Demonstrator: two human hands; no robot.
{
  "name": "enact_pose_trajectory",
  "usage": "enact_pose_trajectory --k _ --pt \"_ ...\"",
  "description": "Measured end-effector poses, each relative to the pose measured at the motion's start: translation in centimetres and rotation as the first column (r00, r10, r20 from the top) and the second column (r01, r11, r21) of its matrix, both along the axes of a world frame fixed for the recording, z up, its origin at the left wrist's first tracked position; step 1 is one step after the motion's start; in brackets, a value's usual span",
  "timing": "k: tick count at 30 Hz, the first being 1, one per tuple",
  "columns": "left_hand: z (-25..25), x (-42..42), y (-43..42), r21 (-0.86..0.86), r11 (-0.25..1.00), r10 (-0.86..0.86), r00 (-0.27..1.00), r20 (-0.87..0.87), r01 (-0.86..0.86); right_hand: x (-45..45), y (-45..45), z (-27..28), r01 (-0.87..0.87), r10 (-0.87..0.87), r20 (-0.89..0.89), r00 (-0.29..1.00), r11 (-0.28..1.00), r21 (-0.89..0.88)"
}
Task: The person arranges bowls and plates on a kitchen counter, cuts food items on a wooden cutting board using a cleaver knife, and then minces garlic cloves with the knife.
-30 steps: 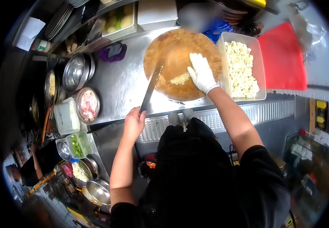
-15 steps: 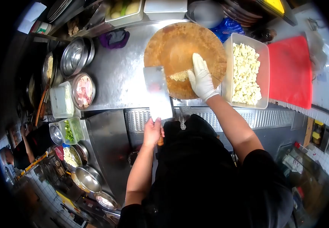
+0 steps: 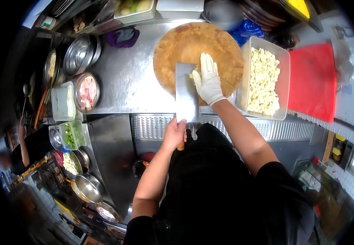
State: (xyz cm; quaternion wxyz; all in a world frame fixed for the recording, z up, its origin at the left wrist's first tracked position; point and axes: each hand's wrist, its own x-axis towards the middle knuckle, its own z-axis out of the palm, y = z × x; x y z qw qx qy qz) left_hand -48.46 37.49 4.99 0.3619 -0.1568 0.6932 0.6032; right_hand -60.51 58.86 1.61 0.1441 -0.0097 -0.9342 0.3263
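Observation:
My left hand [image 3: 175, 134] is closed round the wooden handle of a cleaver [image 3: 187, 92]. The cleaver's broad blade lies over the left part of a round wooden chopping board [image 3: 177, 45]. My right hand [image 3: 208, 83], in a white glove, rests on the board just right of the blade, fingers stretched out and pointing away from me. A little of the pale chopped food [image 3: 193, 75] shows between glove and blade; the remainder is hidden. Right of the board stands a clear plastic tub [image 3: 245, 67] of pale chopped pieces [image 3: 263, 81].
A red cutting board [image 3: 311, 81] lies beyond the tub. On the left are a bowl of raw meat [image 3: 87, 92], stacked metal bowls [image 3: 78, 55] and a tub of chopped greens [image 3: 69, 135]. A purple cloth [image 3: 122, 37] lies at the back. Another person's arm [image 3: 22, 143] shows far left.
My left hand has moved the cleaver right, across the board up to the chopped food. My gloved right hand has shifted slightly left, and the blade and glove now cover most of the food.

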Motion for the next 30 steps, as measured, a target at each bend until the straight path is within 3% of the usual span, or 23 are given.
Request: enact_pose_trajectory --k 4,7,9,10,11,18,19,22,30 --pt "-0.4 -0.6 1.2 0.029 0.999 -0.021 1.000 -0.015 0.022 0.1 -0.1 0.6 0.002 -0.002 0.007 1.000 0.999 -0.048" --pt "-0.8 -0.8 1.7 0.059 0.998 0.004 1.000 -0.001 -0.004 0.4 1.6 -1.2 0.056 -0.093 -0.137 0.986 0.967 -0.250" --pt "-1.1 -0.7 1.6 0.066 0.998 0.020 1.000 0.014 -0.021 1.7 3.1 0.7 0.137 -0.170 -0.075 0.983 0.934 -0.329" --pt "-1.1 -0.6 1.6 0.069 0.997 0.028 0.999 0.019 -0.029 2.6 3.5 2.0 0.182 -0.211 0.009 0.978 0.824 -0.537" --pt "-1.2 -0.6 1.6 0.072 0.997 0.030 0.999 0.022 -0.032 3.0 4.2 1.9 0.190 -0.201 0.051 0.978 0.770 -0.609" --pt "-1.2 -0.6 1.6 0.079 0.997 0.015 1.000 0.009 -0.016 3.1 3.7 2.0 0.113 -0.143 -0.002 0.990 0.793 -0.598" --pt "-1.1 -0.6 1.6 0.075 0.997 0.014 1.000 0.011 -0.014 3.2 3.0 2.4 0.086 -0.126 -0.014 0.992 0.750 -0.656" --pt "-0.8 -0.8 1.6 0.069 0.997 0.018 1.000 0.014 -0.019 3.4 2.6 2.1 0.121 -0.141 0.001 0.990 0.846 -0.519" --pt "-0.8 -0.8 1.7 0.061 0.998 0.012 1.000 0.029 -0.014 4.1 3.7 1.9 0.166 -0.168 0.056 0.984 0.762 -0.626"
